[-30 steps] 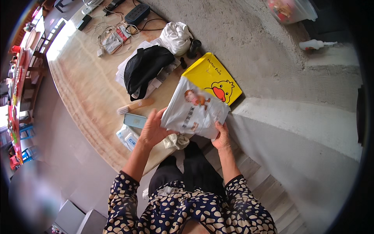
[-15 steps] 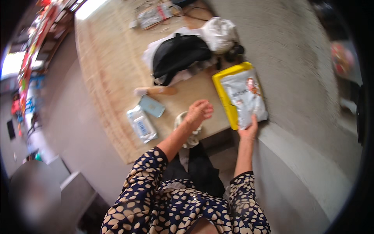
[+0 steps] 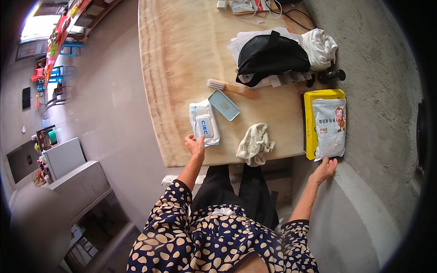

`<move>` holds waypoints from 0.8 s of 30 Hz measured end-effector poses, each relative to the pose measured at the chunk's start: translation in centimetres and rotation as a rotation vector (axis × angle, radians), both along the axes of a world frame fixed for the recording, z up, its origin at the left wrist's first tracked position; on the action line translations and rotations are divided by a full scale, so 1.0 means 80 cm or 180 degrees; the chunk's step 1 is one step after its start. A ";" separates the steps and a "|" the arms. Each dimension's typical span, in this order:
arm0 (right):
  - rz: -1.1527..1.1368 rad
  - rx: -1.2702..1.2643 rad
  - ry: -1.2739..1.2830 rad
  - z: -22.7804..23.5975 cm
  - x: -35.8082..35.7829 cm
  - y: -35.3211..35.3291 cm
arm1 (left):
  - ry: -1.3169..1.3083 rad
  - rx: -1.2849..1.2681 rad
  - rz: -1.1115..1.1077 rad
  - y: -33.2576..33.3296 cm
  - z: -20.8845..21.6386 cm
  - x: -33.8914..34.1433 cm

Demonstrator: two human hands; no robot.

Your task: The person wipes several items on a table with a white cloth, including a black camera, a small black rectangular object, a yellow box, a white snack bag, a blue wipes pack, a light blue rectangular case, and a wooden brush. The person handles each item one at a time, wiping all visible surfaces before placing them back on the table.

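Note:
My left hand (image 3: 195, 145) is at the near left corner of a white pack of wet wipes (image 3: 208, 139). Its thumb rests on the pack, its fingers apart beside the edge. The pack lies flat. At the near edge of a silver-white pouch with a cartoon monkey (image 3: 330, 123), my right hand (image 3: 325, 169) is open, fingers stretched out. Beneath the pouch is a yellow box (image 3: 310, 129), against the wall. Between the hands lies a crumpled cream cloth (image 3: 256, 143). A light-blue phone case or phone (image 3: 224, 105) is beside the wipes, below a wooden-handled brush (image 3: 236, 89).
Farther back on the marble-patterned table (image 3: 182, 54) are a black mesh bag (image 3: 271, 59) on papers, a bundled white cloth (image 3: 320, 49), a small black object (image 3: 332, 76) and cables (image 3: 291, 13). A grey wall (image 3: 364, 68) borders the right side.
My left hand has moved from mid-air above the cream cloth to the wipes. My right hand has let go of the pouch, which now lies on the yellow box. The view has turned.

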State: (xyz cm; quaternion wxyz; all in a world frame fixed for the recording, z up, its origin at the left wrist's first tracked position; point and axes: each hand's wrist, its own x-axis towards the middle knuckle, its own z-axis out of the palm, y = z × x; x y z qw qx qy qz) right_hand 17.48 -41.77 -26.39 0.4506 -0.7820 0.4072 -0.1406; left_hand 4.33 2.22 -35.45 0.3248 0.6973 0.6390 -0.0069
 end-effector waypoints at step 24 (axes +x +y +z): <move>0.2832 -0.1300 0.0676 -0.119 -0.078 0.281 | -0.2017 -0.2215 0.0372 0.028 0.010 0.029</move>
